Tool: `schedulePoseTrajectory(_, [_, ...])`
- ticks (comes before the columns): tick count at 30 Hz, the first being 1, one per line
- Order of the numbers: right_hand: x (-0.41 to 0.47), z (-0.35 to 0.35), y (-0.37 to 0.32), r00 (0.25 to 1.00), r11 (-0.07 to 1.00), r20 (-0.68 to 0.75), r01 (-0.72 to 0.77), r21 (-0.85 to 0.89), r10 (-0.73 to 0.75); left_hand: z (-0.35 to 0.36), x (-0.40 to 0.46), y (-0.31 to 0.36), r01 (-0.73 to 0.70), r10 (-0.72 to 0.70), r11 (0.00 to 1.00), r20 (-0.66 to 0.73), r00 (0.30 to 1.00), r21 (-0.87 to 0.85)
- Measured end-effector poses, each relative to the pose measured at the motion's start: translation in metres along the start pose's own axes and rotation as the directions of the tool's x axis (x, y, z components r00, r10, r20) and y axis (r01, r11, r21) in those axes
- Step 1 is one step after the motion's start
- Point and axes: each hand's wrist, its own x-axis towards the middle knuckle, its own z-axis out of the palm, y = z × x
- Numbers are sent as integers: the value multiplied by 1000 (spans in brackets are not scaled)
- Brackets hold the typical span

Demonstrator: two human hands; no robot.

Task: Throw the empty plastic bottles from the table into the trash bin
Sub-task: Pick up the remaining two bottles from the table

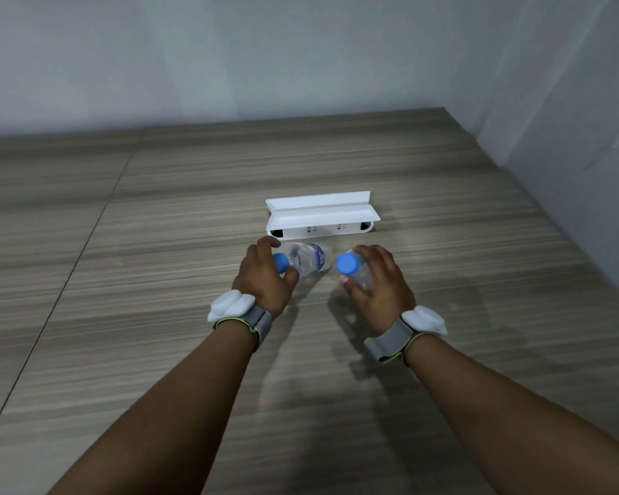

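Left hand [263, 273] and right hand [376, 284] each around a clear, blue-capped plastic bottle [310, 260] on wood-grain table [158, 280].

Both hands on bottles, wood-grain table [158, 280]. Left hand [265, 276] wraps the neck end of a clear bottle [310, 260] lying tilted, blue cap [280, 263] toward camera. Right hand [377, 284] grips a second clear bottle [363, 276], its blue cap [348, 265] facing camera. White open tray [320, 216] just behind them. Grey-strapped white sensors on both wrists.
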Motion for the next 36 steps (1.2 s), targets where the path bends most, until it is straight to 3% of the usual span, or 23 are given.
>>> schedulePoseTrajectory(7, [-1,-15,-10,994,994,-94,-53,94,62,-10,3,24,-104,103,995,-142,984,-4])
schedulePoseTrajectory(19, [9,-20,-16,989,983,-82,-112,144,124,-4,-11,28,-206,212,977,-121,970,56])
schedulePoseTrajectory(28, [3,-19,-16,998,996,-52,-20,90,25,-1,-16,15,-147,136,975,-75,988,-168])
schedulePoseTrajectory(36, [6,-22,-14,999,998,-37,-26,64,28,4,-14,13,-112,97,981,-103,990,-158])
